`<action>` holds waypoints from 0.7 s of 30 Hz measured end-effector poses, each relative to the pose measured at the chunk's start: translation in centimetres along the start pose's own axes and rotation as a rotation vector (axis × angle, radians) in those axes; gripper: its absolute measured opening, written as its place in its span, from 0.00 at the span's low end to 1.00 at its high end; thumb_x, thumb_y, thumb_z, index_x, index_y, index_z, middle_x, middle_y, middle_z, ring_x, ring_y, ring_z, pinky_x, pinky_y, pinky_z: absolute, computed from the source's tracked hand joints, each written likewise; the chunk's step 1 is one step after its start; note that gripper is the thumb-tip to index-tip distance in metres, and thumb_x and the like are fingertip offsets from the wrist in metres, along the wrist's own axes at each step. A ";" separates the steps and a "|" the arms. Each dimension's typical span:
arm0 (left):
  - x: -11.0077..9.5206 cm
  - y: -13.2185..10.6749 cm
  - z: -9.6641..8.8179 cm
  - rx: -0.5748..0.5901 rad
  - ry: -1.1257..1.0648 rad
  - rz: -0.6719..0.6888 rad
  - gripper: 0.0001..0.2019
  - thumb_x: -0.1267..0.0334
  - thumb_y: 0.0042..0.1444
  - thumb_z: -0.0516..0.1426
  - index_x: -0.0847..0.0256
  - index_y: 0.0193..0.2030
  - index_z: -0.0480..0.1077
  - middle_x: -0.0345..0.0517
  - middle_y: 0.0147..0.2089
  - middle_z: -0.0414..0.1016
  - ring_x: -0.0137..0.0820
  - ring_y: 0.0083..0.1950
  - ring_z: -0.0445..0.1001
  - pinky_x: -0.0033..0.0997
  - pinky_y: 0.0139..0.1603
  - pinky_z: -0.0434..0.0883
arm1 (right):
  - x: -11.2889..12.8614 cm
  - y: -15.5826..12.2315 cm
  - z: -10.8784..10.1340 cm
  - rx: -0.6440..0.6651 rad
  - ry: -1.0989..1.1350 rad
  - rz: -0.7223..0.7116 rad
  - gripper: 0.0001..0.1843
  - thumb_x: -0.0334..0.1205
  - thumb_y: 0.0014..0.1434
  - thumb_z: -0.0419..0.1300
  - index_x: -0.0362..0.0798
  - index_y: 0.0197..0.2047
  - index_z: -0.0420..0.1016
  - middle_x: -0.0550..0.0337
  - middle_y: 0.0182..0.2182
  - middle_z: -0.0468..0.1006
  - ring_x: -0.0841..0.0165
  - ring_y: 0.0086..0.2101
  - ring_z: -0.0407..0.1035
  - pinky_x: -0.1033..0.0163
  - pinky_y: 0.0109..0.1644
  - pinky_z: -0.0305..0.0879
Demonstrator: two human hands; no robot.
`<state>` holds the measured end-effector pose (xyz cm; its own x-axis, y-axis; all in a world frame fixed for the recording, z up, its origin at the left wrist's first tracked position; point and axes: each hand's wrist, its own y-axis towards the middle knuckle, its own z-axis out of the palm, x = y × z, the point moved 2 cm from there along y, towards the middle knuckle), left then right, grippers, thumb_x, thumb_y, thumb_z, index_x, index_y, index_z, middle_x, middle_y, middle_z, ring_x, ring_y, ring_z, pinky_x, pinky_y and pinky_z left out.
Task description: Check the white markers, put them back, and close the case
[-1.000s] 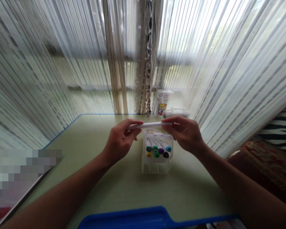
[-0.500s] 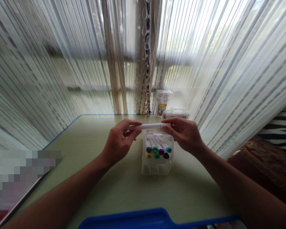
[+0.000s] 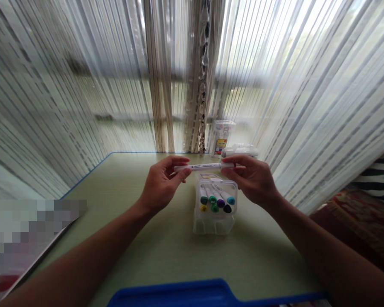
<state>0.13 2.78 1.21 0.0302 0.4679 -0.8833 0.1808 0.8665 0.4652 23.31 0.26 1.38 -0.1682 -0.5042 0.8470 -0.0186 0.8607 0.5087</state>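
Note:
A white marker (image 3: pixel 205 166) with dark print on its barrel lies level between my two hands, above the table. My left hand (image 3: pixel 166 181) pinches its left end between thumb and fingers. At the capped right end, my right hand (image 3: pixel 251 177) grips it the same way; a small dark red patch shows by those fingers. Just below and beyond the marker stands a clear plastic case (image 3: pixel 216 213). It holds several white markers with coloured ends, among them green, purple, blue, yellow and black.
Behind the case, a clear container (image 3: pixel 223 138) with a yellow label and a low clear package (image 3: pixel 240 150) stand at the table's far edge. A blue tray edge (image 3: pixel 169 294) runs along the near side. String curtains (image 3: pixel 121 85) hang behind the pale table (image 3: pixel 131 251).
The marker has turned in my fingers, so its dark print now faces me. Both hands still grip its ends. The whole view has shifted slightly.

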 end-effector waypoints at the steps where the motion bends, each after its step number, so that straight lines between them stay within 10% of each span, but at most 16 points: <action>1: 0.0 0.0 0.0 0.000 -0.007 0.000 0.15 0.61 0.51 0.68 0.66 0.44 0.76 0.49 0.41 0.80 0.30 0.36 0.78 0.28 0.34 0.77 | -0.1 0.0 0.0 0.001 -0.001 0.007 0.13 0.41 0.54 0.71 0.46 0.42 0.80 0.60 0.27 0.78 0.72 0.23 0.72 0.68 0.20 0.66; 21: -0.2 -0.3 0.4 0.028 -0.024 0.015 0.13 0.65 0.52 0.67 0.64 0.44 0.75 0.48 0.42 0.80 0.30 0.41 0.79 0.29 0.44 0.78 | 0.3 0.2 0.1 0.053 0.034 0.077 0.12 0.42 0.50 0.73 0.46 0.34 0.80 0.61 0.23 0.77 0.73 0.20 0.69 0.69 0.19 0.65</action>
<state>0.44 2.37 1.27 0.0564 0.4766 -0.8773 0.2074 0.8540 0.4772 23.16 0.28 1.75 -0.1377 -0.4378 0.8885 -0.0592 0.8990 0.4338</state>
